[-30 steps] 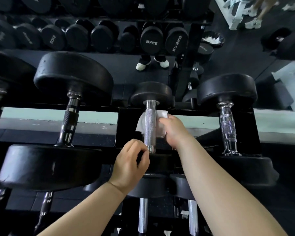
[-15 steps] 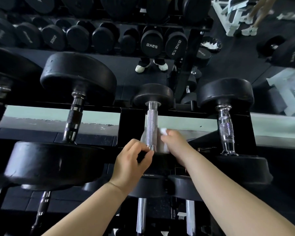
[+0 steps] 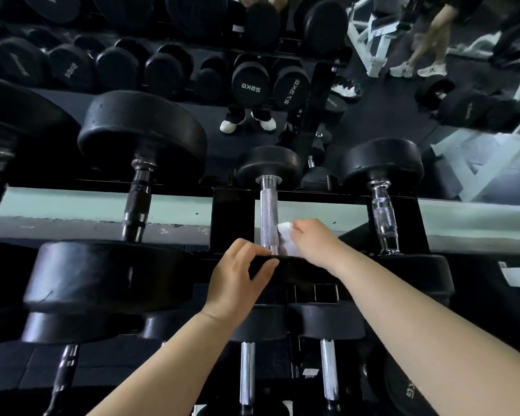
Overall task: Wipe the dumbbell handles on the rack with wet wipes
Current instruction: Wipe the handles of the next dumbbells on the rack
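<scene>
Dark floor matting (image 3: 388, 121) spreads behind. A white frame (image 3: 373, 66) stands upper right beside a person's legs (image 3: 430, 37) in white trainers; a pale green band (image 3: 72, 205) runs across.

A gym: rows of black rubber-headed dumbbells (image 3: 141, 136) sit on a tiered steel rack (image 3: 231, 217).

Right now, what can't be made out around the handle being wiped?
Head view only.
- wet wipe: mostly hidden behind right hand and handle.
- near head: partly covered by left hand, which grips it.
- far-left dumbbell: cut off by the left edge.
</scene>
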Demonstrator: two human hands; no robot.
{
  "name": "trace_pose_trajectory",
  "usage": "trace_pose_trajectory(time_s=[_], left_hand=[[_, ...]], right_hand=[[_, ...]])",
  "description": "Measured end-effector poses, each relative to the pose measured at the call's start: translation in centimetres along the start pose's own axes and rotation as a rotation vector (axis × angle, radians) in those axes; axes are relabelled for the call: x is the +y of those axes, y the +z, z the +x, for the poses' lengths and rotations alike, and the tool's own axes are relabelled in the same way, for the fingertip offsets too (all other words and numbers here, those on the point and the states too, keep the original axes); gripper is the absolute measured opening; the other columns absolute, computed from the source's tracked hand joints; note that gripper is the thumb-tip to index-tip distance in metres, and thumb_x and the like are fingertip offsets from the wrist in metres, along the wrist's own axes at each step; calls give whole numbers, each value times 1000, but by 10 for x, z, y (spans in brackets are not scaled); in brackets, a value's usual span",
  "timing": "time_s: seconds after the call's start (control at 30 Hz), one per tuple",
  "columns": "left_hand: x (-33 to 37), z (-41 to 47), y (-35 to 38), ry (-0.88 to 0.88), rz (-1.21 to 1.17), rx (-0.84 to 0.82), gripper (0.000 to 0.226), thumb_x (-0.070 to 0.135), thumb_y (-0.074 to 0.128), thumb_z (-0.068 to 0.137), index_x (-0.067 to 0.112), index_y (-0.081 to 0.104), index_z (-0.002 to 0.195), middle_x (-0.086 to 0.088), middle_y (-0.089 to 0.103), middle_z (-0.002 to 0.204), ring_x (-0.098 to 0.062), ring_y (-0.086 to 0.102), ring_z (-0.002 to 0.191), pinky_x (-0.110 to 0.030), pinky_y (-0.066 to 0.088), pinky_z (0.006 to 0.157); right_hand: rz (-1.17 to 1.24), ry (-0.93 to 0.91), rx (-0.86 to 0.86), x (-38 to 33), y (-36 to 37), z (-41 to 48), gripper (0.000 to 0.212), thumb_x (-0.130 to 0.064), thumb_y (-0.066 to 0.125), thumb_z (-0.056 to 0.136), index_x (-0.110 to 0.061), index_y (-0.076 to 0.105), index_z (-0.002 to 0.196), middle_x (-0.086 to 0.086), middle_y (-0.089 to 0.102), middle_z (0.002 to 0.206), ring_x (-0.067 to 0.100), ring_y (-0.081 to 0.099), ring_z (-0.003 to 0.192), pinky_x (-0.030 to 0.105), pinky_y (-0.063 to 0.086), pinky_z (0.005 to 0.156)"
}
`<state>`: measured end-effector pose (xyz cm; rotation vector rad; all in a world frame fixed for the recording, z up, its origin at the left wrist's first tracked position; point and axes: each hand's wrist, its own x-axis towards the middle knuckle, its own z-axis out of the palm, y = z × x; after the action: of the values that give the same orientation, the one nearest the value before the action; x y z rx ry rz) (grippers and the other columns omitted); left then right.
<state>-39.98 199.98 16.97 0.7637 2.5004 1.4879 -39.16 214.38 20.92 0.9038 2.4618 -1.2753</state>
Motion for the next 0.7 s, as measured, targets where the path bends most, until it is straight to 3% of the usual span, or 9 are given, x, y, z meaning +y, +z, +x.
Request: trace_pose_trajectory(time_s=[0.03, 0.07, 0.13, 0.2, 0.3, 0.37, 0.43, 0.53, 0.7], left_hand=[[1, -1, 0, -2, 6, -6, 12, 17, 62, 84, 7, 65, 90, 23, 45, 82, 7, 48, 76, 0, 37, 67], [1, -2, 1, -5, 15, -21, 12, 17, 61, 85, 7, 65, 92, 23, 45, 83, 7, 48, 77, 0, 36, 68], [1, -4, 0, -1, 43, -44, 15, 16, 59, 86, 8, 64, 98, 23, 45, 88, 5, 48, 81, 3, 34, 70], [-1, -9, 0, -7, 44, -17, 19, 11, 62, 84, 9, 63, 103, 15, 48, 99, 0, 46, 93, 6, 29, 79], [7, -21, 3, -104, 18, 104, 24, 6, 65, 81, 10, 62, 104, 9, 43, 115, -2, 39, 110, 3, 23, 87], [21, -26, 13, -28, 111, 227, 19, 10, 65, 81, 6, 64, 99, 6, 45, 114, -8, 41, 110, -6, 26, 88], [43, -27, 34, 98, 191, 279, 25, 22, 56, 79, 3, 66, 93, 3, 49, 106, -9, 42, 104, -8, 31, 89], [78, -27, 78, 136, 151, 238, 34, 29, 46, 79, 5, 65, 91, 11, 52, 98, 1, 43, 97, 2, 28, 91], [113, -23, 155, 42, 81, 175, 47, 44, 46, 76, 9, 62, 103, 22, 45, 103, 6, 38, 102, 4, 26, 90]], right_hand=[[71, 16, -5, 3, -6, -1, 29, -3, 36, 92, -11, 50, 68, 3, 49, 73, 11, 45, 67, 14, 36, 58], [185, 35, -2, 8, -14, -3, 25, -5, 36, 93, -11, 57, 81, 1, 53, 84, 9, 48, 78, 10, 39, 69], [411, 70, 18, 20, -33, -5, 36, -10, 39, 94, -8, 44, 129, 4, 49, 129, 17, 45, 119, 30, 33, 108], [623, 99, 17, 32, -54, -13, 47, -12, 42, 93, -10, 32, 139, 6, 39, 143, 24, 37, 131, 46, 27, 112], [633, 59, 29, 53, -81, -20, 53, -15, 49, 90, -11, 31, 139, 8, 40, 142, 26, 37, 131, 48, 28, 111], [640, 12, -3, 63, -102, -26, 48, -16, 52, 86, -10, 41, 133, 8, 50, 133, 26, 47, 123, 45, 35, 106], [660, -76, -3, 75, -126, -28, 24, -9, 45, 91, -11, 58, 110, 3, 66, 103, 18, 63, 96, 35, 46, 90], [697, -124, 71, 95, -163, -27, 27, -6, 41, 93, -23, 57, 79, -8, 64, 78, 7, 62, 72, 23, 49, 71], [529, -165, 242, 126, -200, -17, 19, -15, 42, 93, -19, 59, 98, -4, 61, 95, 21, 50, 114, 28, 46, 85]])
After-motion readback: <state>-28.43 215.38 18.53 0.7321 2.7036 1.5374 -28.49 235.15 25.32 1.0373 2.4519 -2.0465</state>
